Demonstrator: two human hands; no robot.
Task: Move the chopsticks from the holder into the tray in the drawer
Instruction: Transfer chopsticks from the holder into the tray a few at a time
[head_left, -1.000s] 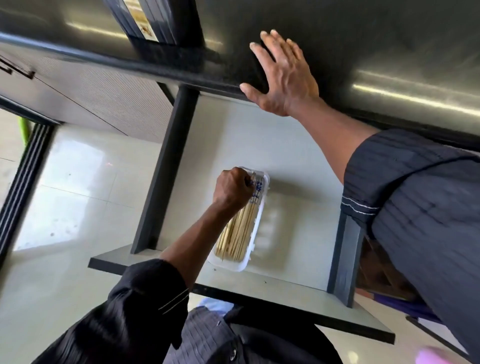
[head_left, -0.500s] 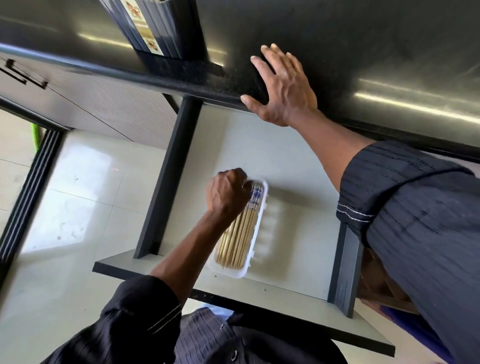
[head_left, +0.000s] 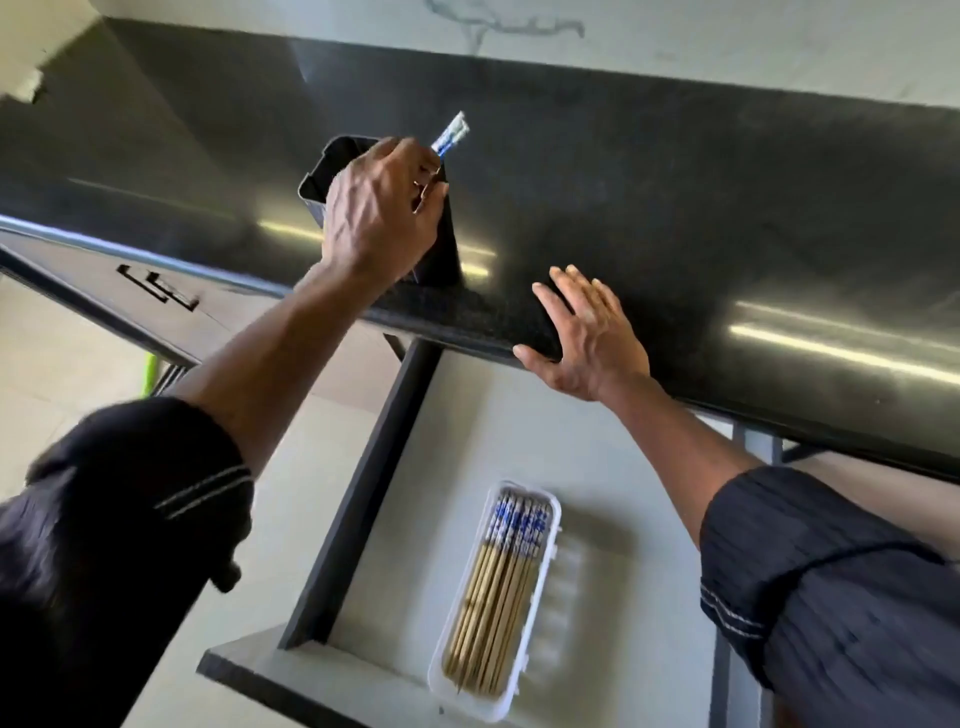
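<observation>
A black holder (head_left: 322, 171) stands on the dark countertop (head_left: 675, 208) near its front edge. My left hand (head_left: 382, 213) is over the holder, closed around chopsticks (head_left: 451, 134) whose blue-and-white tops stick out above my fingers. My right hand (head_left: 587, 338) lies flat with spread fingers on the counter's front edge. Below, the open drawer (head_left: 613, 467) holds a white tray (head_left: 545, 582) with several bamboo chopsticks (head_left: 493, 613) laid lengthwise, blue-patterned ends away from me.
The drawer's dark left wall (head_left: 358, 499) and front panel (head_left: 270, 680) jut out below the counter. A closed cabinet front with a recessed handle (head_left: 156, 288) is at the left. Pale floor tiles (head_left: 47, 374) lie beyond.
My left hand has left the tray in the drawer and risen to the holder on the counter, where it now grips chopsticks. The right hand stays on the counter edge.
</observation>
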